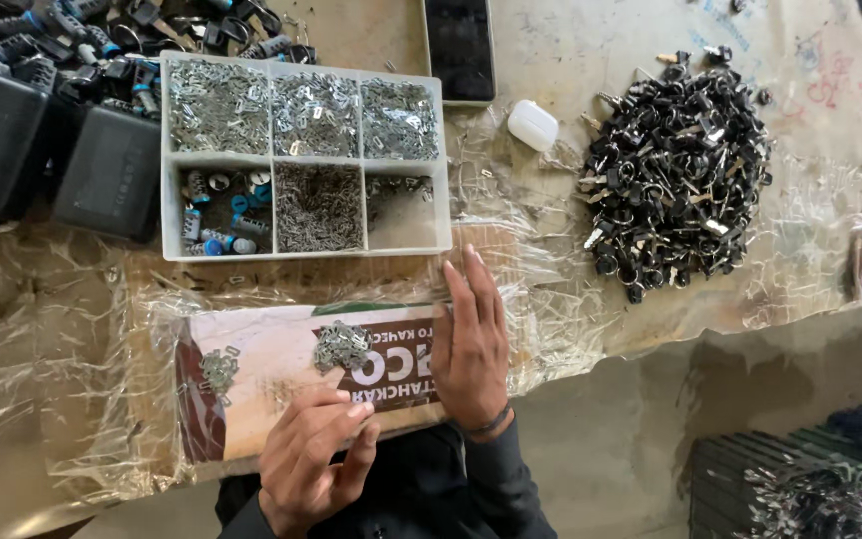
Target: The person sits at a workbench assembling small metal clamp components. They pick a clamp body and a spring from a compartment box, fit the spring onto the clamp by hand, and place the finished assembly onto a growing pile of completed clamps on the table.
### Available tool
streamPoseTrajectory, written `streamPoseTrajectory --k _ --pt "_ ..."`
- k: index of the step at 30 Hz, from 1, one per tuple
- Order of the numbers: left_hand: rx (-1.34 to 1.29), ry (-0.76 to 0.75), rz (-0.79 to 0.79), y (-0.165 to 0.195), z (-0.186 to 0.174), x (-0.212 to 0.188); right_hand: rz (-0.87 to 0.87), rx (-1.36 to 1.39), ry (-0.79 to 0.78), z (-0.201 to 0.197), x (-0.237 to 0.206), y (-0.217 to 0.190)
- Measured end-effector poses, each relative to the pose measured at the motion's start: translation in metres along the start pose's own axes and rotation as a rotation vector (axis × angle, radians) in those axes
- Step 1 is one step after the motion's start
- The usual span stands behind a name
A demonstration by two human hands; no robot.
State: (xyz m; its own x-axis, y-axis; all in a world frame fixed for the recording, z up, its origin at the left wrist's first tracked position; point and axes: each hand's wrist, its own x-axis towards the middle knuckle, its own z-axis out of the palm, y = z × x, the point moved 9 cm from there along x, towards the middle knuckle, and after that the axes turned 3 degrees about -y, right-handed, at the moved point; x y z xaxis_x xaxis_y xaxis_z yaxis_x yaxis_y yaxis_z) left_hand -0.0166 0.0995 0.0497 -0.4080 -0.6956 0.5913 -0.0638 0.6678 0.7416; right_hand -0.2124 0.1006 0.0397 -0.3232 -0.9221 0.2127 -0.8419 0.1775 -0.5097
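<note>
Two heaps of small metal clips lie on the wrapped card, just left of your flat, straight-fingered right hand. Your left hand, near, holds nothing, fingers loosely curled.

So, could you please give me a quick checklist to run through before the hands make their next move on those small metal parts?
1. Small heap of silvery metal clips lies on the printed cardboard sheet, within reach of both hands: ok.
2. Second, smaller clip heap also on the sheet: ok.
3. Right hand rests flat on the sheet, holding nothing: ok.
4. Left hand fingers curl together near the sheet's near edge; whether they pinch a part: cannot tell.
5. White six-compartment plastic tray sits open just beyond the sheet: ok.
6. Tray's lower right compartment is nearly empty: not ok.
</note>
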Motion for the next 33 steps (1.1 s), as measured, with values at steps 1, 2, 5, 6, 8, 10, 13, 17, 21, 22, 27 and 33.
streamPoseTrajectory --k 1,2,5,6,8,10,13,17,21,22,27,33 --pt "-0.007 0.003 0.005 0.0 0.0 0.0 -0.001 0.014 0.017 -0.002 -0.001 0.001" --pt "-0.013 -0.001 0.0 -0.001 0.0 -0.001 -0.005 0.012 0.012 -0.002 -0.001 0.001" --pt "-0.028 -0.011 -0.017 -0.002 -0.001 -0.002 -0.009 0.034 0.0 -0.002 -0.001 0.001" --pt "-0.034 -0.012 -0.022 -0.003 -0.001 -0.002 -0.005 0.056 0.0 -0.003 -0.001 0.002" --pt "-0.05 -0.002 -0.018 -0.003 -0.001 -0.002 0.031 0.127 0.01 -0.007 0.0 0.006" --pt "-0.075 0.019 -0.002 -0.003 -0.002 -0.003 0.102 0.219 0.024 -0.013 0.0 0.015" --pt "-0.084 0.019 -0.003 -0.005 -0.001 -0.003 -0.029 0.021 0.018 -0.021 0.008 0.009" --pt "-0.077 -0.013 -0.002 -0.004 0.002 -0.004 -0.118 -0.023 -0.058 -0.02 0.021 0.007" --pt "-0.086 -0.03 -0.019 -0.004 0.002 -0.003 -0.169 -0.058 -0.086 -0.021 0.026 0.001" --pt "-0.086 -0.03 -0.035 -0.005 0.002 -0.003 -0.168 -0.052 -0.092 -0.022 0.026 0.0" --pt "-0.085 -0.021 -0.054 -0.004 0.001 -0.003 -0.135 -0.017 -0.077 -0.03 0.015 0.0" --pt "-0.085 -0.019 -0.03 -0.003 0.002 -0.003 -0.155 -0.022 -0.014 -0.029 -0.013 -0.002"
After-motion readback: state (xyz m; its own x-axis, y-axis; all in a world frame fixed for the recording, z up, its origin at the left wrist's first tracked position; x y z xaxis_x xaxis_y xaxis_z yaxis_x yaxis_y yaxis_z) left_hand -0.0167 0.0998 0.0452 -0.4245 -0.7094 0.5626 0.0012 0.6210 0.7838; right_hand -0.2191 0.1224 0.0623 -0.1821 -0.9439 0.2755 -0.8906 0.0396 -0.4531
